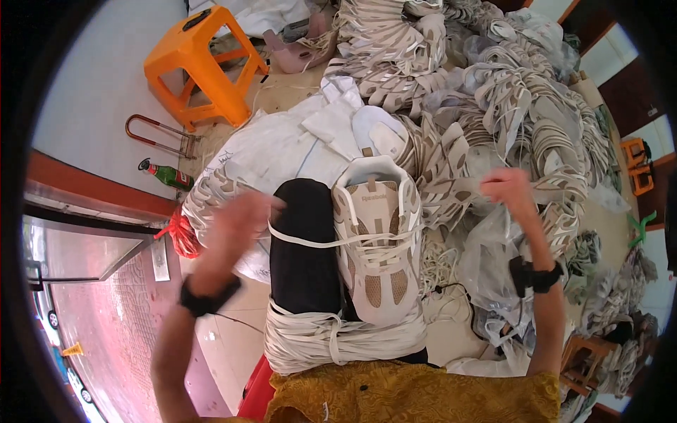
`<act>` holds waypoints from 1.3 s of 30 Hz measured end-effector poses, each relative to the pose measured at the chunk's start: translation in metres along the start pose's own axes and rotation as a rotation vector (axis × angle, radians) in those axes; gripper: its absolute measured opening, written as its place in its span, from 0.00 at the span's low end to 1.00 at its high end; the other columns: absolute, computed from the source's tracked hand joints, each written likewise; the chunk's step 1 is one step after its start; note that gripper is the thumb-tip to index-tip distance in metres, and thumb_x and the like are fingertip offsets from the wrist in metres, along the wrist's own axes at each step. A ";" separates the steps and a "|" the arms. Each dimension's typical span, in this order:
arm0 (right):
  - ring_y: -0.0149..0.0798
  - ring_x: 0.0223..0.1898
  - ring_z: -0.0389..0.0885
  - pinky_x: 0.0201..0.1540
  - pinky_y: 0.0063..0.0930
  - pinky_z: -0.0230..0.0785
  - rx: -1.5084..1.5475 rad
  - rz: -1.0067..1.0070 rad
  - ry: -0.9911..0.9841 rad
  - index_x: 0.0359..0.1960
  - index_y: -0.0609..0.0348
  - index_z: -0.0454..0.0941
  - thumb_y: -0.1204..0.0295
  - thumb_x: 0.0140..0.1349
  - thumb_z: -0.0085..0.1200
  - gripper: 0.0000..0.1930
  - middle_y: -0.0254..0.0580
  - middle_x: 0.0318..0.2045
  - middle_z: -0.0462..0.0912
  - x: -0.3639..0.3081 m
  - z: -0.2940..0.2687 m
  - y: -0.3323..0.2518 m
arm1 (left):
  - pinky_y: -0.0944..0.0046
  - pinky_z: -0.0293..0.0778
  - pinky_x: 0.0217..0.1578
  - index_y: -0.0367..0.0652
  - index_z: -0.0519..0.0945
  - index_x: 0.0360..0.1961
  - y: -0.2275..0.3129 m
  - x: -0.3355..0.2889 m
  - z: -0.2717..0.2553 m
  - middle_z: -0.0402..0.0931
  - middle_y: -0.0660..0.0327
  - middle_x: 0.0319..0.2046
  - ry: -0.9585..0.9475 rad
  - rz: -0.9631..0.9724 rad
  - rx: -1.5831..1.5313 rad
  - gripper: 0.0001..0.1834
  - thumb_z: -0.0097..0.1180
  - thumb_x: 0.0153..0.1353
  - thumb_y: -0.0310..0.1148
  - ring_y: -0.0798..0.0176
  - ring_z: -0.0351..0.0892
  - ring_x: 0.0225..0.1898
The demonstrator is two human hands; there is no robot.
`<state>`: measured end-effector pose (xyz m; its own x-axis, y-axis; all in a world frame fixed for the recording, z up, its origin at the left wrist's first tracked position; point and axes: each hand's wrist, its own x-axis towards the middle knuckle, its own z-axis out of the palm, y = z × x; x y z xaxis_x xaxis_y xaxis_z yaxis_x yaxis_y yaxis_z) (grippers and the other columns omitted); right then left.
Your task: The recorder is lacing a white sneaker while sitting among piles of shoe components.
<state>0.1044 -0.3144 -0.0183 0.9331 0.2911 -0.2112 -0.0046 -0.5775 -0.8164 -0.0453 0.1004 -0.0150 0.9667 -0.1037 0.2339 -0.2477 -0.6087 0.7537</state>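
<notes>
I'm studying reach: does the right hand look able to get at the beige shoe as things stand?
Probably yes: the right hand is raised to the right of the beige shoe, and nothing appears to block the side facing it.

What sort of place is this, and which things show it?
Probably a small shoe workshop, perhaps for lacing. A large heap of stacked shoe uppers lies on the floor, a thick bundle of pale laces sits by the person's body, and a beige shoe touches it.
</notes>
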 end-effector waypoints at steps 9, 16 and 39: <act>0.41 0.26 0.75 0.29 0.29 0.67 -0.466 -0.674 -0.269 0.23 0.57 0.75 0.75 0.38 0.55 0.07 0.38 0.22 0.75 -0.029 0.115 -0.060 | 0.62 0.68 0.24 0.42 0.75 0.29 0.056 0.010 0.103 0.67 0.59 0.20 -0.246 0.346 0.490 0.09 0.54 0.43 0.27 0.57 0.71 0.25; 0.40 0.23 0.74 0.25 0.28 0.66 -0.288 -0.690 -0.236 0.23 0.57 0.75 0.77 0.38 0.53 0.07 0.37 0.20 0.75 -0.027 0.121 -0.052 | 0.56 0.69 0.25 0.40 0.74 0.19 0.060 0.037 0.084 0.72 0.55 0.17 -0.512 -0.160 0.027 0.05 0.49 0.46 0.30 0.51 0.74 0.23; 0.36 0.31 0.71 0.31 0.27 0.66 -0.172 -0.782 -0.117 0.21 0.55 0.74 0.75 0.34 0.54 0.07 0.31 0.20 0.72 -0.042 0.099 -0.044 | 0.59 0.69 0.24 0.42 0.71 0.25 0.041 0.014 0.066 0.71 0.56 0.22 -0.250 0.036 0.388 0.03 0.50 0.51 0.29 0.52 0.73 0.24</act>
<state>0.0303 -0.2258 -0.0268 0.5999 0.7316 0.3239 0.6977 -0.2802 -0.6593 -0.0372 0.0219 -0.0215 0.9555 -0.2879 0.0649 -0.2855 -0.8457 0.4509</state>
